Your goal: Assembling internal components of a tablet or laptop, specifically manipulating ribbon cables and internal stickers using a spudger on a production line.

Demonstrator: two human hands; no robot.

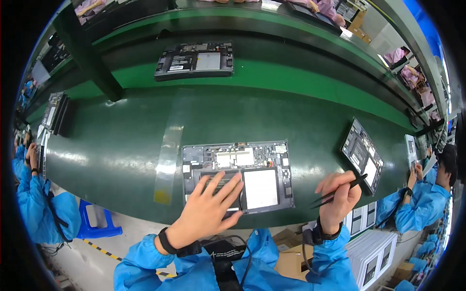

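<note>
Two hands are in view below you. Your left hand lies flat, fingers spread wide and gripping nothing, pressing down on the lower left part of an opened grey rectangular tablet with its back cover off. That tablet rests on the dark green bench directly in front of you, its long axis running left to right, with a white rectangular panel just to the right of your left fingertips.

Your right hand hovers off the tablet's right edge, near but not touching it. Its fingers are closed round slim black tweezers, whose tips point left and slightly down, toward the tablet. The left hand is the nearer one; it is already on the device.

Farther off, another opened tablet lies across the bench's far side, a third sits tilted to your right, and a clear plastic strip lies left of your tablet. Co-workers in blue sleeves work at both sides.
</note>
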